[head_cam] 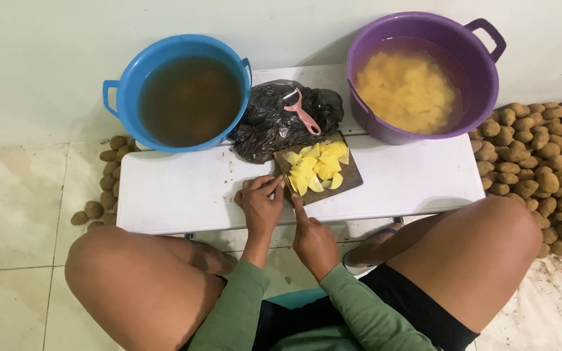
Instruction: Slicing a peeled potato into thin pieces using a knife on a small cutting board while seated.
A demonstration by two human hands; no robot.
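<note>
Yellow potato slices piled on small wooden cutting board at white table near edge. Left hand curled at board's corner, right hand pressed beside it; what either holds is hidden, grip unclear. Pink peeler on black plastic bag behind. Blue tub of murky water, contents unreadable; purple tub of cut potato; unpeeled potatoes cropped at right.
</note>
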